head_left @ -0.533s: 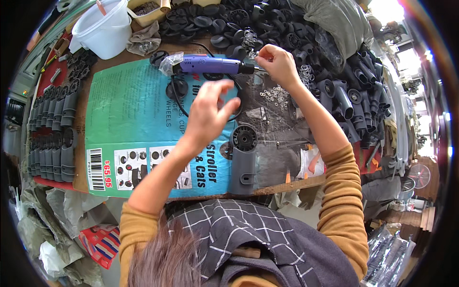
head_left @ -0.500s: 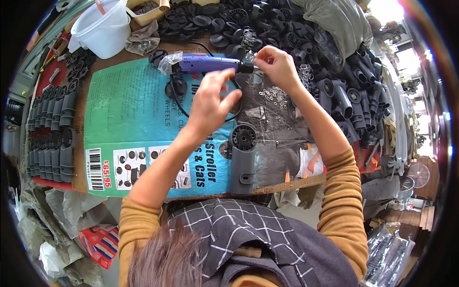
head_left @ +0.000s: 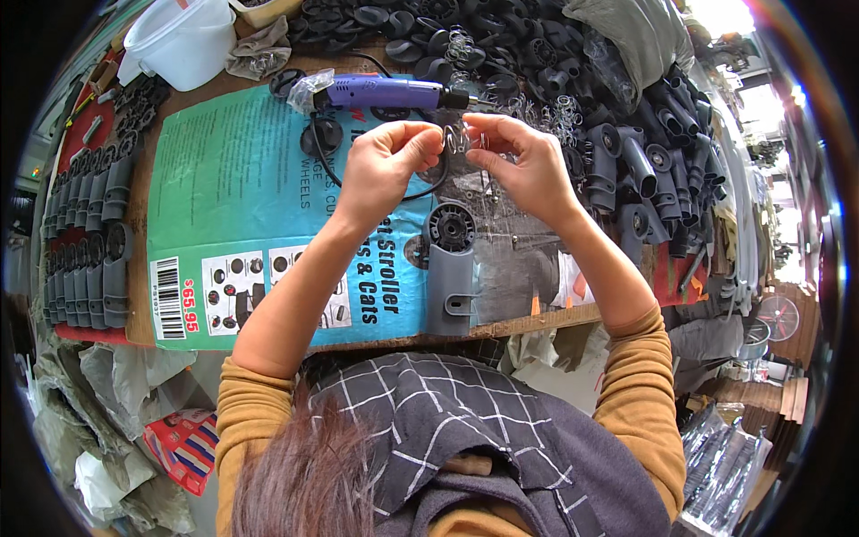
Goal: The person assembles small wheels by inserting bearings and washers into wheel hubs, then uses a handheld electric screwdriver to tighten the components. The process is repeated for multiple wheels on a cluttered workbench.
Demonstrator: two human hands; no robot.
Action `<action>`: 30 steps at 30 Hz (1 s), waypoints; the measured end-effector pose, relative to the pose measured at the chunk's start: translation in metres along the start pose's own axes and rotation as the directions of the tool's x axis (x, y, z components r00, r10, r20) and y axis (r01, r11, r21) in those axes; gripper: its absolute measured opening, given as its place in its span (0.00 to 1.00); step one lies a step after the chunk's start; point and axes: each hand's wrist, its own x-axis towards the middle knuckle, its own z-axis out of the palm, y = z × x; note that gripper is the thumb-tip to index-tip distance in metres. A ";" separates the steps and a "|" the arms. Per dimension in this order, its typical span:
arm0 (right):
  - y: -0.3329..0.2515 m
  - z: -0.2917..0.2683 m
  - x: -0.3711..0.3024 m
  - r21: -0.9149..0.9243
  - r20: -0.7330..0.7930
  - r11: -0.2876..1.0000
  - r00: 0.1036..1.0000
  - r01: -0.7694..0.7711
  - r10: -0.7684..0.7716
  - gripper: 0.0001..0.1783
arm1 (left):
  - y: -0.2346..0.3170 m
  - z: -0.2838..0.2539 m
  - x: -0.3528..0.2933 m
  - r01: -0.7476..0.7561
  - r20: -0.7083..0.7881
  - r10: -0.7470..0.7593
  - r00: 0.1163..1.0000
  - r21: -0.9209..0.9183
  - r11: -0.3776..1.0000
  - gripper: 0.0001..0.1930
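Between my two hands is a small cluster of shiny coil springs (head_left: 457, 139), perhaps tangled together. My left hand (head_left: 383, 168) pinches the left side of it between thumb and fingertips. My right hand (head_left: 530, 170) has its thumb and curled fingers at the right side, gripping a spring. Just beyond lies a purple electric screwdriver (head_left: 385, 92) with a black nose and black cord, untouched. Nearer me, a grey plastic wheel bracket (head_left: 449, 286) with a round ribbed black end (head_left: 450, 227) lies on the table.
A flattened teal cardboard sheet (head_left: 224, 197) covers the table's left part. Rows of grey brackets (head_left: 107, 277) stand at the left edge. Black plastic parts (head_left: 403, 49) heap at the back, loose springs (head_left: 565, 121) beside them. More grey tubular parts (head_left: 640, 174) pile at right; a white bucket (head_left: 179, 45) stands back left.
My right hand has come back toward me from the screwdriver's tip. My left hand has moved up and closed from a spread pose, and springs now show between both hands.
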 end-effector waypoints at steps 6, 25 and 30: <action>0.032 -0.001 -0.010 -0.222 -0.024 0.953 0.976 0.205 -0.216 0.18 | -0.009 0.012 0.000 0.171 -0.042 -0.173 0.984 -0.042 0.984 0.20; -0.002 0.003 -0.065 -0.163 0.108 0.984 0.990 -0.068 0.086 0.13 | -0.010 0.015 -0.066 -0.181 0.246 -0.100 0.964 0.885 0.430 0.50; 0.013 0.026 -0.073 -0.186 0.182 0.981 0.983 0.049 -0.015 0.12 | -0.021 0.017 -0.075 -0.142 0.214 -0.106 0.971 0.874 0.464 0.48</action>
